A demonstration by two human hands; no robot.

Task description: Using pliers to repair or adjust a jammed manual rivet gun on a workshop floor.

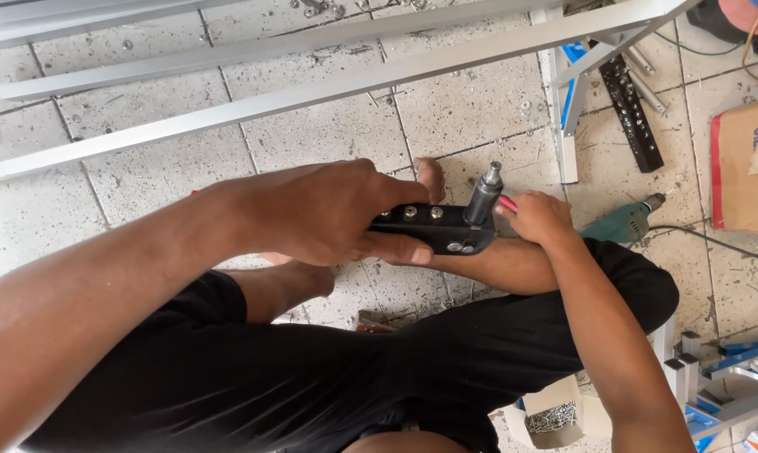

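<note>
Head view looks down on a person sitting cross-legged on a tiled floor (329, 134), working a black hand riveter (442, 226) over the lap. The left hand (320, 210) is clenched around the riveter's body and handles, thumb along the lower edge, so the tool sits level just above the shin. The right hand (537, 216) is at the steel nose (485, 195), fingers pinched on something small with a pink tip (507, 204) — it may be a rivet or a nosepiece tool, but too little of it shows to tell.

To do this step well, the left hand should keep the body steady and not squeeze the handles while the right is at the nose; whatever goes in should be fed straight along the nose's axis and seated fully before any pressure comes on. Keeping the fingertips clear of the handle pivot is wise.

Around the person: long aluminium bars (312, 92) lie across the floor, a green drill (627, 222) rests just right of the knee, a black drilled strip (631, 105) lies beyond it, and an open box of rivets (551, 417) sits by the thigh — near at hand.
</note>
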